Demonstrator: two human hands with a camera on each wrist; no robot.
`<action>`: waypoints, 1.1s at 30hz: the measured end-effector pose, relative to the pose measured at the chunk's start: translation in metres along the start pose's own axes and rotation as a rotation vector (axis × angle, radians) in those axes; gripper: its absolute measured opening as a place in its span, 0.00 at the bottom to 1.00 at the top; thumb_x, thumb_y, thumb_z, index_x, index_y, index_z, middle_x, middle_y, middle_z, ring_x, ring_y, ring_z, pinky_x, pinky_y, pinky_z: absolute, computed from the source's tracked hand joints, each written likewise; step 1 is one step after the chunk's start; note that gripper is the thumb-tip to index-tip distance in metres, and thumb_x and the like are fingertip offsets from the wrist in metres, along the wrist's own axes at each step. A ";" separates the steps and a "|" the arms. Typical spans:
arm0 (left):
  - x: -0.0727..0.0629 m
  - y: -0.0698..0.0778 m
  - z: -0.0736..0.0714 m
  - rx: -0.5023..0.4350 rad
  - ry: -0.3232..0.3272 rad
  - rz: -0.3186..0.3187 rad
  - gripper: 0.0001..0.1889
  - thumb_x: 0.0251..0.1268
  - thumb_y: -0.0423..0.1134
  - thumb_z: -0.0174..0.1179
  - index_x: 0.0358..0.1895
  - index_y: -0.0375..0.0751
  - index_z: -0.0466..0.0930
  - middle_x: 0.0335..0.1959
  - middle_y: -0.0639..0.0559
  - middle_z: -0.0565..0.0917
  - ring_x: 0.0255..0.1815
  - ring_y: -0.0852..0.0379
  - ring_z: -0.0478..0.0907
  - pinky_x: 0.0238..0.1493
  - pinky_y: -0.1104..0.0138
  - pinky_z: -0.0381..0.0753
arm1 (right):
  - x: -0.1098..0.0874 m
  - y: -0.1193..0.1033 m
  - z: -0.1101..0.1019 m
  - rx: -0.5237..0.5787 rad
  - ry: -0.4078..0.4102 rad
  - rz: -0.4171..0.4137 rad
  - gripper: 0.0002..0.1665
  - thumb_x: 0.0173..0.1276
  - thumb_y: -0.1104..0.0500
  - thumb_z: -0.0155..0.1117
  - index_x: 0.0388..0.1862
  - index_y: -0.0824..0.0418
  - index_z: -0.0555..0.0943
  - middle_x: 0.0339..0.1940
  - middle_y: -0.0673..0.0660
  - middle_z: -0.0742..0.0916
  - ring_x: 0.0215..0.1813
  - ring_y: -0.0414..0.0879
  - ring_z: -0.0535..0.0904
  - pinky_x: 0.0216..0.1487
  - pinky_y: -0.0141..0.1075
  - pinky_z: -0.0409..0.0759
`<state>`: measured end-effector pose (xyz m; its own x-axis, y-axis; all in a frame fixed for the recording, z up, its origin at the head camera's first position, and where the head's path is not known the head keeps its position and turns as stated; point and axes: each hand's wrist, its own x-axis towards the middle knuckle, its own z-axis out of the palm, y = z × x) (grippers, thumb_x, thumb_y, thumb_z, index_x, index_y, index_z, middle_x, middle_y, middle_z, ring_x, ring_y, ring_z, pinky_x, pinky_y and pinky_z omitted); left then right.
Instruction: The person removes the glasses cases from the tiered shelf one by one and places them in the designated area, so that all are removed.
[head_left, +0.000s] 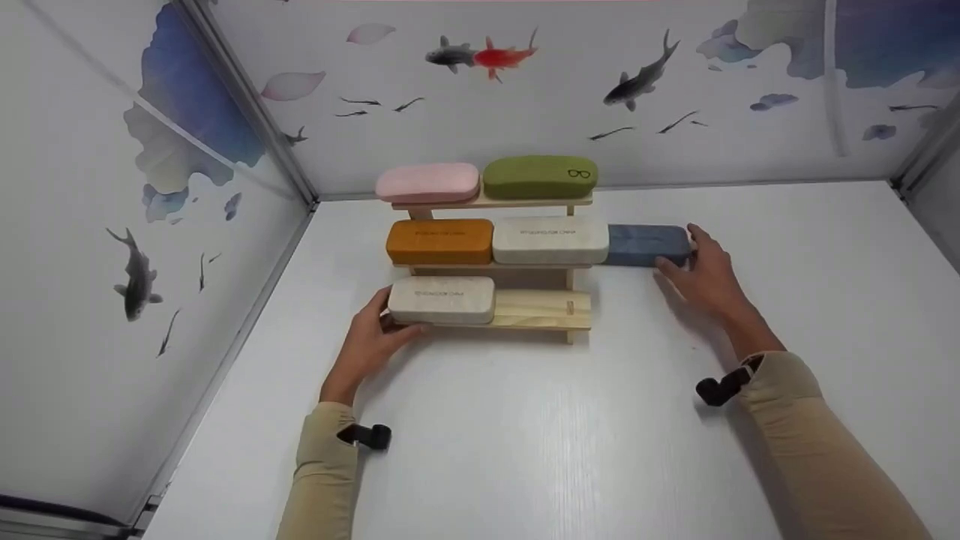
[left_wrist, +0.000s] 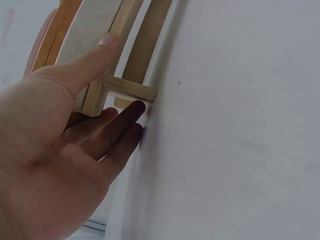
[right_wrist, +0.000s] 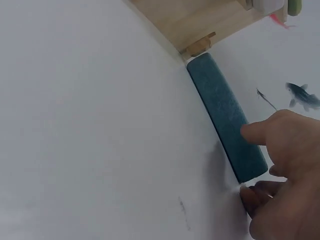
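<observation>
My left hand (head_left: pixel 371 337) grips the left end of the bottom tier of a wooden rack (head_left: pixel 544 309), beside a cream glasses case (head_left: pixel 442 300). In the left wrist view, the thumb lies along the tier's front edge and the fingers reach around its end. A blue glasses case (head_left: pixel 649 245) extends right of the middle tier, its right end held between the thumb and fingers of my right hand (head_left: pixel 705 274). The right wrist view shows this blue case (right_wrist: pixel 227 117) low by the rack's end; whether it touches the rack, I cannot tell.
Pink (head_left: pixel 427 182) and green (head_left: pixel 540 177) glasses cases lie on the top tier. An orange case (head_left: pixel 440 241) and a white case (head_left: pixel 551 240) fill the middle one. Behind the white table (head_left: pixel 525 435) stands a wall panel (head_left: pixel 525 142) printed with fish.
</observation>
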<state>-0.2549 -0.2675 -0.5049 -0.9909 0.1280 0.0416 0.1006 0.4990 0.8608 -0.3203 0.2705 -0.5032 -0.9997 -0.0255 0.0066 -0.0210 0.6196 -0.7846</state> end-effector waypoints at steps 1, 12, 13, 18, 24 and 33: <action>0.000 0.000 0.000 -0.001 -0.001 -0.001 0.45 0.68 0.45 0.78 0.84 0.51 0.63 0.79 0.50 0.74 0.77 0.49 0.77 0.77 0.57 0.79 | -0.002 -0.002 0.001 0.013 0.018 -0.004 0.56 0.84 0.44 0.60 0.91 0.66 0.41 0.89 0.77 0.53 0.89 0.75 0.47 0.87 0.70 0.53; -0.002 0.000 0.001 -0.026 0.000 -0.018 0.46 0.65 0.46 0.80 0.83 0.54 0.64 0.79 0.53 0.74 0.77 0.50 0.77 0.77 0.55 0.80 | -0.025 -0.043 0.014 0.221 0.208 -0.127 0.46 0.83 0.45 0.64 0.91 0.51 0.56 0.91 0.59 0.59 0.91 0.61 0.52 0.87 0.65 0.58; -0.002 0.000 0.001 -0.028 0.003 -0.015 0.46 0.65 0.46 0.80 0.83 0.54 0.64 0.78 0.52 0.75 0.76 0.50 0.78 0.76 0.55 0.81 | -0.027 -0.048 0.016 0.229 0.214 -0.139 0.45 0.83 0.45 0.64 0.90 0.50 0.57 0.91 0.58 0.60 0.90 0.60 0.53 0.87 0.65 0.58; 0.000 -0.001 0.001 -0.029 0.001 -0.003 0.46 0.66 0.45 0.80 0.83 0.52 0.64 0.78 0.51 0.75 0.75 0.50 0.79 0.75 0.56 0.81 | -0.036 -0.070 0.021 0.264 0.243 -0.205 0.41 0.82 0.46 0.65 0.87 0.49 0.63 0.88 0.54 0.66 0.89 0.55 0.58 0.86 0.61 0.62; 0.000 0.001 0.002 -0.032 -0.003 -0.013 0.46 0.66 0.46 0.79 0.84 0.53 0.63 0.80 0.53 0.73 0.77 0.51 0.76 0.78 0.57 0.78 | -0.044 -0.092 0.024 0.299 0.307 -0.318 0.37 0.81 0.49 0.67 0.84 0.51 0.69 0.84 0.50 0.72 0.85 0.47 0.64 0.83 0.49 0.69; 0.000 0.000 0.001 -0.042 -0.005 -0.014 0.47 0.66 0.46 0.80 0.84 0.54 0.63 0.80 0.55 0.73 0.77 0.53 0.76 0.77 0.58 0.79 | -0.062 -0.121 0.044 0.373 0.306 -0.482 0.30 0.80 0.57 0.69 0.78 0.54 0.76 0.73 0.49 0.82 0.73 0.40 0.77 0.73 0.29 0.77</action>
<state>-0.2552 -0.2665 -0.5059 -0.9917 0.1257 0.0272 0.0831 0.4646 0.8816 -0.2549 0.1630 -0.4362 -0.8404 0.0264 0.5413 -0.5134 0.2812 -0.8108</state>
